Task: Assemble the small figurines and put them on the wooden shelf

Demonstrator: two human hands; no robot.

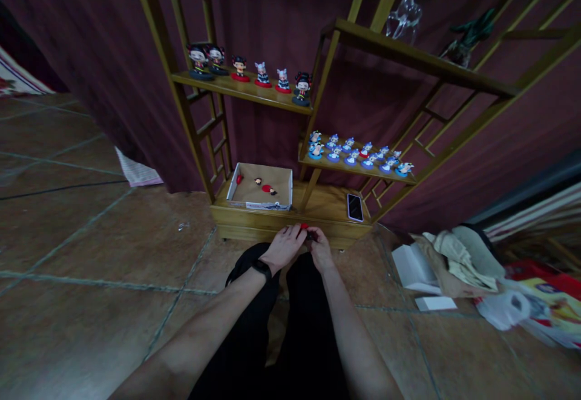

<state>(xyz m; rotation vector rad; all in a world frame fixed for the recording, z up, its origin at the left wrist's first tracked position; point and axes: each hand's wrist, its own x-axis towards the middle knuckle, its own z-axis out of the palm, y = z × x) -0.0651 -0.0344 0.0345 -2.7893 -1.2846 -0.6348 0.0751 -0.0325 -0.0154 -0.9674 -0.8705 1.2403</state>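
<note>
Above my knees, my left hand point(285, 245) and my right hand point(321, 249) meet around a small figurine point(304, 226). A bit of red and a dark part of it show between my closed fingers; the rest is covered. Just beyond my hands, on the low wooden shelf, sits a shallow open cardboard box point(245, 191). Inside it lie a red piece point(239, 179), a small dark-haired figure part point(258, 181) and a dark-haired figurine point(272, 191) beside a red round base point(265, 188).
Several figurines stand on the upper left shelf point(249, 90), and rows of blue-and-white ones on the middle shelf point(345, 162). A phone point(354, 207) lies at the low shelf's right. White boxes point(415, 267) and bags point(503, 309) lie on the floor to the right.
</note>
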